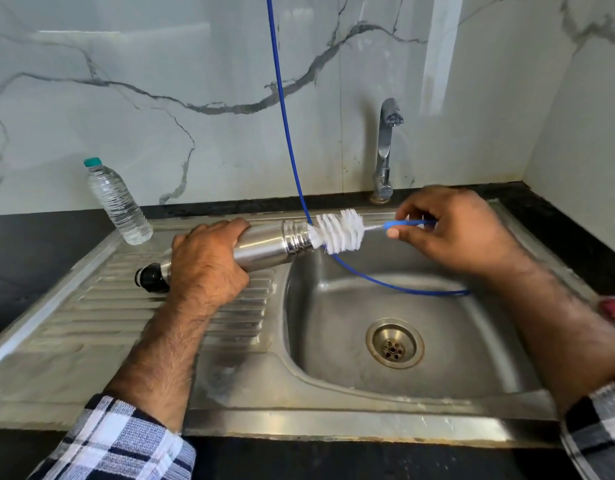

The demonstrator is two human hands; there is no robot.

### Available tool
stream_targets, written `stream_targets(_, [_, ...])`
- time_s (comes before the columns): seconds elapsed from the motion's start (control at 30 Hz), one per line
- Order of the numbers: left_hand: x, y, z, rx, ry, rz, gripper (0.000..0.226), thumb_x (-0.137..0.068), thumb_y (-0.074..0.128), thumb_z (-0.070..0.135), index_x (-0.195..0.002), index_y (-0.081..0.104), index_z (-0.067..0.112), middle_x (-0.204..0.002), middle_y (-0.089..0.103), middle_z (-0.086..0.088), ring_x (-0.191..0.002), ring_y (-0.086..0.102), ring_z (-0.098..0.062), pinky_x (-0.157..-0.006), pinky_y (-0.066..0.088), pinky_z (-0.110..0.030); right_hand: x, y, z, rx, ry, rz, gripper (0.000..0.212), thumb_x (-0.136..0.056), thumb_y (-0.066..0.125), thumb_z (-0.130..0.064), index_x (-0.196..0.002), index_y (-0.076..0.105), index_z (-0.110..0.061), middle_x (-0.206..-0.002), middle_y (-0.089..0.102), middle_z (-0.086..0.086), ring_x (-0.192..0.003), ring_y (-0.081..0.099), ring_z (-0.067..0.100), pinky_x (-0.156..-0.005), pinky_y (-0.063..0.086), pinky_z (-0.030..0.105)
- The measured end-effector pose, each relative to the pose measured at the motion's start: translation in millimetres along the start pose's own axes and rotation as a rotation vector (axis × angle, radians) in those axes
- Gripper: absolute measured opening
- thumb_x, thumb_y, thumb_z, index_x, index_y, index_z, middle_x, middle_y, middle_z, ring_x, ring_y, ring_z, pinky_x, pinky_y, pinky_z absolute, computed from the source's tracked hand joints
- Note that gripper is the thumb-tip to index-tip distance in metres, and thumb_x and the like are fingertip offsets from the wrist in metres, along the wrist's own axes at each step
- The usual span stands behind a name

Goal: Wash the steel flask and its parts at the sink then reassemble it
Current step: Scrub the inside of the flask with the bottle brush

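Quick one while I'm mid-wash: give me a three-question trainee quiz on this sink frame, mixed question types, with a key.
1. True or false: the brush bristles are fully inside the flask.
2. Which hand holds the flask? A) left hand B) right hand
3. Fill in: the black cap lies on the ____ beside the basin.

Key:
1. False; the bristles sit at the threaded mouth, mostly outside.
2. A; the right hand pinches the brush's blue handle.
3. Drainboard.
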State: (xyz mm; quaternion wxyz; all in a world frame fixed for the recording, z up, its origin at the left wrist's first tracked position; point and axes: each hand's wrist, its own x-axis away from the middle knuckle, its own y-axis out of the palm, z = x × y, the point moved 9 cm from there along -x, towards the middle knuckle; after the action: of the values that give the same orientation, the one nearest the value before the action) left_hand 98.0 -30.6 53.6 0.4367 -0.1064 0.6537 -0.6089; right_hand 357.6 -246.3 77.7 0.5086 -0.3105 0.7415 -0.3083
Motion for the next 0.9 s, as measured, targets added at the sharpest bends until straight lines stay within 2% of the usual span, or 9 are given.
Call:
stream_targets(0.1, [-1.4, 1.2, -1.5, 0.006, -0.022, 0.001, 0.08, -0.056, 0.095, 0.019, -0.127, 0.061, 0.035, -0.105, 0.072, 0.009, -0.097, 0.063, -0.022, -0.096, 0.044, -0.044, -4.1, -10.6, -12.8, 0.087, -0.093, 0.149, 0.017, -0.09, 0.076, -0.038, -0.097, 0.079, -0.023, -0.085, 0.067, -0.002, -0.078, 0.065, 0.025, -0.071, 0.048, 0.031])
stream_targets(0.2, [-1.3, 3.5, 1.7, 0.013, -0.018, -0.017, 0.078, -0.057, 0.094, 0.019, -0.126, 0.061, 0.035, -0.105, 0.071, 0.01, -0.096, 0.062, -0.02, -0.097, 0.044, -0.044, -2.7, -15.6, -14.3, 0.135, -0.085, 0.159, 0.024, -0.091, 0.067, -0.046, -0.098, 0.081, -0.028, -0.085, 0.072, -0.005, -0.082, 0.07, 0.027, -0.069, 0.051, 0.033])
stream_targets(0.27, [-0.3, 5.4, 4.6, 0.011, -0.003, -0.032, 0.076, -0.059, 0.094, 0.018, -0.126, 0.061, 0.035, -0.105, 0.071, 0.01, -0.097, 0.061, -0.019, -0.099, 0.043, -0.044, -2.8, -11.7, -14.1, 0.146, -0.045, 0.099, 0.026, -0.093, 0.064, -0.049, -0.095, 0.081, -0.029, -0.078, 0.072, -0.006, -0.081, 0.071, 0.028, -0.069, 0.054, 0.037])
stream_targets(0.37, [1.1, 3.9, 13.6, -0.036, 0.03, -0.029, 0.078, -0.063, 0.091, 0.016, -0.132, 0.06, 0.035, -0.113, 0.07, 0.011, -0.104, 0.06, -0.019, -0.101, 0.039, -0.043, -8.2, 6.8, -6.7, 0.14, 0.068, -0.089, 0.023, -0.099, 0.066, -0.044, -0.092, 0.079, -0.027, -0.064, 0.055, -0.01, -0.077, 0.062, 0.028, -0.069, 0.047, 0.036])
stream_targets(0.47, [2.7, 0.5, 27.9, -0.072, 0.075, -0.002, 0.079, -0.062, 0.088, 0.015, -0.133, 0.061, 0.034, -0.119, 0.07, 0.01, -0.11, 0.06, -0.022, -0.101, 0.038, -0.042, -9.2, 28.9, -7.2, 0.072, 0.156, -0.244, 0.029, -0.102, 0.062, -0.042, -0.082, 0.075, -0.026, -0.066, 0.057, -0.011, -0.074, 0.059, 0.02, -0.069, 0.044, 0.034])
stream_targets(0.6, [6.4, 5.7, 55.9, -0.077, 0.174, 0.051, 0.072, -0.049, 0.087, 0.017, -0.116, 0.065, 0.035, -0.106, 0.071, 0.013, -0.1, 0.061, -0.024, -0.089, 0.037, -0.041, -3.6, 60.5, -31.3, -0.03, 0.13, -0.373, 0.036, -0.106, 0.057, -0.041, -0.078, 0.066, -0.021, -0.076, 0.066, -0.004, -0.076, 0.062, 0.02, -0.072, 0.05, 0.037])
stream_targets(0.7, [2.7, 5.8, 46.1, -0.033, 0.112, 0.018, 0.077, -0.054, 0.088, 0.021, -0.124, 0.062, 0.037, -0.113, 0.071, 0.013, -0.105, 0.061, -0.023, -0.093, 0.04, -0.041, -5.6, 40.9, -34.7, -0.079, 0.015, -0.212, 0.025, -0.099, 0.066, -0.05, -0.09, 0.07, -0.027, -0.081, 0.067, -0.009, -0.074, 0.063, 0.015, -0.067, 0.053, 0.036])
stream_targets(0.77, [1.3, 5.1, 33.9, 0.003, 0.056, -0.006, 0.079, -0.057, 0.091, 0.024, -0.128, 0.06, 0.038, -0.114, 0.07, 0.013, -0.106, 0.061, -0.021, -0.096, 0.041, -0.041, -6.6, 22.4, -41.5, 0.031, -0.13, -0.088, 0.023, -0.095, 0.066, -0.052, -0.095, 0.073, -0.03, -0.088, 0.066, -0.011, -0.074, 0.065, 0.016, -0.064, 0.054, 0.036])
stream_targets(0.9, [1.5, -0.9, 30.0, 0.048, 0.057, 0.011, 0.081, -0.057, 0.093, 0.023, -0.13, 0.06, 0.036, -0.116, 0.071, 0.01, -0.106, 0.062, -0.021, -0.098, 0.042, -0.042, -8.7, 3.1, -50.2, 0.174, -0.218, 0.068, 0.024, -0.091, 0.064, -0.045, -0.084, 0.073, -0.023, -0.079, 0.069, -0.003, -0.068, 0.069, 0.03, -0.056, 0.05, 0.033])
